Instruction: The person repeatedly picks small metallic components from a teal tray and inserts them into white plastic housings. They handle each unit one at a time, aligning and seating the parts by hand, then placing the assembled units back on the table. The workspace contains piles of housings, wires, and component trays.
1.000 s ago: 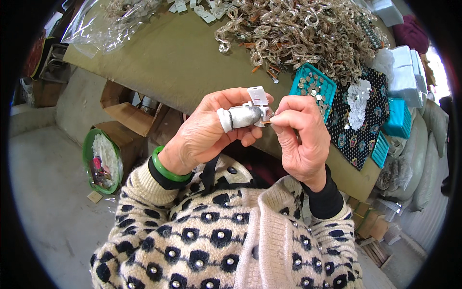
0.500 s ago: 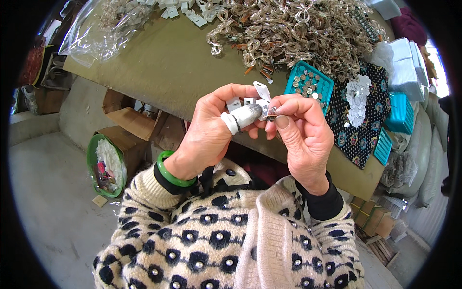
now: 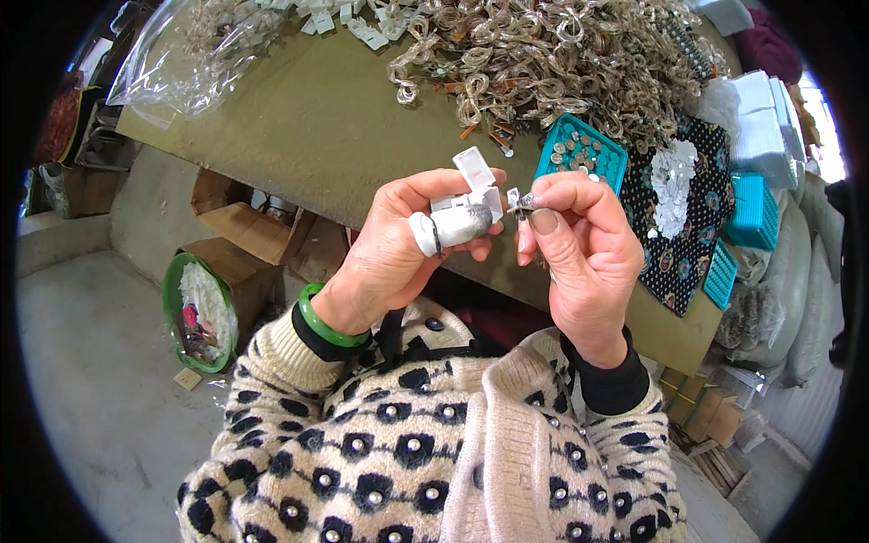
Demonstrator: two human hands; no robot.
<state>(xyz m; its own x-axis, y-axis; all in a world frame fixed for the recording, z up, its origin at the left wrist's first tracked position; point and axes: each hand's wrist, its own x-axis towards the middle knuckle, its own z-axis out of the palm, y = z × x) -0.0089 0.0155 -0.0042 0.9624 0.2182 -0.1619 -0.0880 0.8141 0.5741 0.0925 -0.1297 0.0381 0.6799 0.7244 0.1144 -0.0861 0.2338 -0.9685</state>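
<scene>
My left hand (image 3: 380,240) is closed around several small white plastic cases; one case (image 3: 472,169) stands up with its lid raised. A white cover with a dark grey tip and a black band (image 3: 453,226) wraps the thumb. Just to the right, my right hand (image 3: 593,258) pinches a small part with metal and white on it (image 3: 520,206) between thumb and fingertips. This part is held a little apart from the cases. Its exact kind is too small to make out, and the fingers hide some of it.
A teal tray (image 3: 540,172) with round coin cells sits beyond my right hand. Behind it lies a big pile of coiled clear wires (image 3: 543,63). White pieces (image 3: 674,185) rest on a dark patterned cloth (image 3: 638,249). More white cases (image 3: 367,34) and a plastic bag (image 3: 158,81) lie at the far side.
My right hand has drawn slightly right, pulling the small part away from the cases. My left hand has shifted a little left, and the raised lid has tilted.
</scene>
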